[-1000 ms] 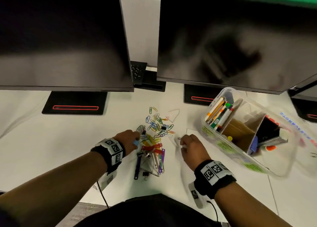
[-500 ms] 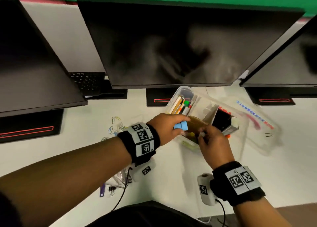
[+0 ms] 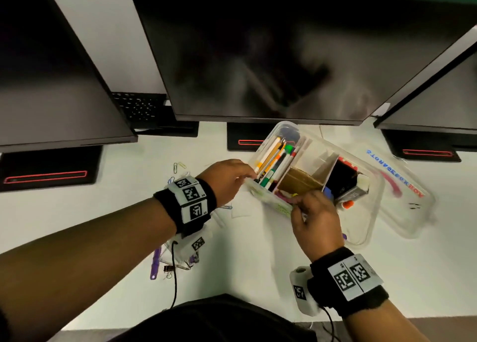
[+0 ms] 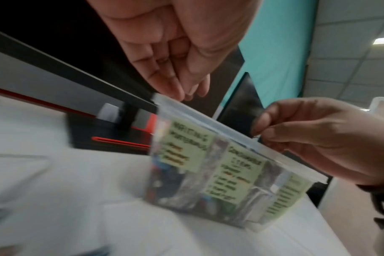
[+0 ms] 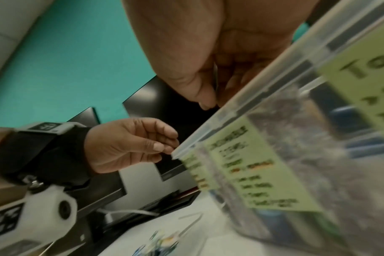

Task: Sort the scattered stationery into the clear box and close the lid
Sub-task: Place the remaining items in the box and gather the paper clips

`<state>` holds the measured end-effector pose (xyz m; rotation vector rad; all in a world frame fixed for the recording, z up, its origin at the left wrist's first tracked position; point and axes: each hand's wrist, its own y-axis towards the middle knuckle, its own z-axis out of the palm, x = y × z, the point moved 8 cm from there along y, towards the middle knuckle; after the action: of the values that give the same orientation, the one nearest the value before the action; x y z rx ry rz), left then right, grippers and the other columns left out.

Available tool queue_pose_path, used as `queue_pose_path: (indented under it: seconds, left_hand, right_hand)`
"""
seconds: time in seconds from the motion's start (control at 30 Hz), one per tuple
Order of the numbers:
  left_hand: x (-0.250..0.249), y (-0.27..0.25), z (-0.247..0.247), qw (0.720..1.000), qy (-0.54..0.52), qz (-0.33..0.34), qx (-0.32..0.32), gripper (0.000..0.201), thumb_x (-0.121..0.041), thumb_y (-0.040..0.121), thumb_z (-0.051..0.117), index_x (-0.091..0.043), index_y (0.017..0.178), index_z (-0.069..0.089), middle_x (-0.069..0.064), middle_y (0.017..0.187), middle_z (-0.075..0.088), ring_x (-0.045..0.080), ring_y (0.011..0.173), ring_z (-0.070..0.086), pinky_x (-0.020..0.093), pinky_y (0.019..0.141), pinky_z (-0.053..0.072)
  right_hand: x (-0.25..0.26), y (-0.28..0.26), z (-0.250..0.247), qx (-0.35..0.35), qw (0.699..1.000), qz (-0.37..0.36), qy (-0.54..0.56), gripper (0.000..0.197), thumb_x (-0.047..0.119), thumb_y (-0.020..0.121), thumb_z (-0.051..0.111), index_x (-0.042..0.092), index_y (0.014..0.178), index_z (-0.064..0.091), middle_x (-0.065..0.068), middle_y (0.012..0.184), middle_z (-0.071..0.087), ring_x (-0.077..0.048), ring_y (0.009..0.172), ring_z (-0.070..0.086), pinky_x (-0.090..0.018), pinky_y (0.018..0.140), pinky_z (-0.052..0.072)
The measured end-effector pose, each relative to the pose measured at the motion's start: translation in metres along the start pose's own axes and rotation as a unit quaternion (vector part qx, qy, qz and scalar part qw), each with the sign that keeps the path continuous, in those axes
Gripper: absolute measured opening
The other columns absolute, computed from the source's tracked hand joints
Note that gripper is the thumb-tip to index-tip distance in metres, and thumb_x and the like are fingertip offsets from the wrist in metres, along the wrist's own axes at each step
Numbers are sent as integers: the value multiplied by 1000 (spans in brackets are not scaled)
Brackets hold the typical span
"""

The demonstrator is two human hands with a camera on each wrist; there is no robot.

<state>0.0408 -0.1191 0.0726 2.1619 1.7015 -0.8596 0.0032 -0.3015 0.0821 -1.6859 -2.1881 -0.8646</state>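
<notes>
Both hands at the clear box (image 3: 268, 202), centre frame. Left hand (image 3: 227, 179) empty, fingers loose at its near-left corner; right hand (image 3: 316, 219) pinched something small, unidentifiable, over the middle compartment.

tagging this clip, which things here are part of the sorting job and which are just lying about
Part of the job:
- clear box, open, with pens in one compartment
- its lid, lying beside it
- paper clips loose on the desk
- purple strip and binder clip
- left hand and right hand, both at the box rim

Just lying about:
- monitors
- keyboard
</notes>
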Motion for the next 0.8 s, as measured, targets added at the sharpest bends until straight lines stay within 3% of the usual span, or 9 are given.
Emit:
queue_pose_path:
  seconds: [0.13, 0.2, 0.27, 0.33, 0.43, 0.57, 0.67, 0.8]
  left_hand:
    - [77, -37, -20, 996, 44, -78, 4, 32, -8, 94, 44, -19, 117, 63, 2, 121, 62, 19, 111, 57, 21, 94, 39]
    - [115, -58, -20, 990, 70, -121, 29, 32, -9, 93, 45, -22, 117, 62, 2, 123, 59, 19, 110, 56, 22, 93, 40]
    - [152, -84, -18, 981, 86, -166, 53, 30, -12, 93, 47, -25, 116, 61, 2, 124, 57, 19, 110, 56, 25, 95, 40]
    - [183, -111, -15, 972, 83, -212, 60, 29, -15, 92, 50, -27, 117, 60, 0, 124, 56, 17, 112, 55, 25, 98, 39]
    - [217, -146, -12, 961, 89, -258, 52, 31, -18, 91, 54, -26, 121, 57, 0, 129, 52, 18, 123, 47, 26, 107, 33]
    - [242, -171, -7, 957, 75, -279, 23, 52, -21, 87, 60, -21, 136, 44, 7, 143, 40, 23, 134, 37, 29, 113, 27]
    - [249, -178, 8, 951, 82, -291, 62, 65, -29, 86, 61, -21, 144, 31, 8, 151, 28, 25, 141, 25, 32, 117, 20]
    - [251, -171, 22, 952, 76, -287, 78, 66, -24, 85, 63, -22, 143, 32, 7, 153, 23, 26, 142, 22, 32, 118, 20]
  right_hand:
    - [48, -3, 43, 76, 994, -75, 33, 25, 20, 80, 45, 13, 82, 69, -4, 83, 66, -18, 80, 60, -20, 77, 43]
    - [67, -12, 83, 198, 975, -93, 30, 25, 26, 81, 46, 17, 91, 68, -3, 92, 67, -18, 87, 61, -22, 78, 45]
    - [81, -34, 129, 348, 932, -104, 1, 34, 33, 83, 49, 19, 111, 64, -4, 113, 62, -23, 110, 56, -24, 92, 42]
    - [91, -55, 161, 434, 893, -114, -27, 46, 40, 83, 52, 23, 126, 55, -6, 128, 51, -26, 122, 46, -28, 101, 38]
    - [109, -72, 188, 455, 878, -146, -40, 62, 51, 76, 56, 27, 132, 50, -8, 139, 41, -31, 122, 41, -35, 103, 38]
    - [121, -82, 213, 449, 870, -184, -92, 73, 47, 70, 69, 31, 136, 43, -12, 148, 33, -37, 123, 40, -45, 105, 38]
    - [118, -74, 217, 432, 886, -148, -81, 64, 34, 79, 64, 32, 138, 40, -9, 150, 29, -34, 125, 37, -42, 107, 37]
    - [105, -59, 218, 411, 904, -96, -71, 58, 11, 84, 53, 29, 138, 42, -9, 147, 35, -34, 127, 39, -38, 107, 35]
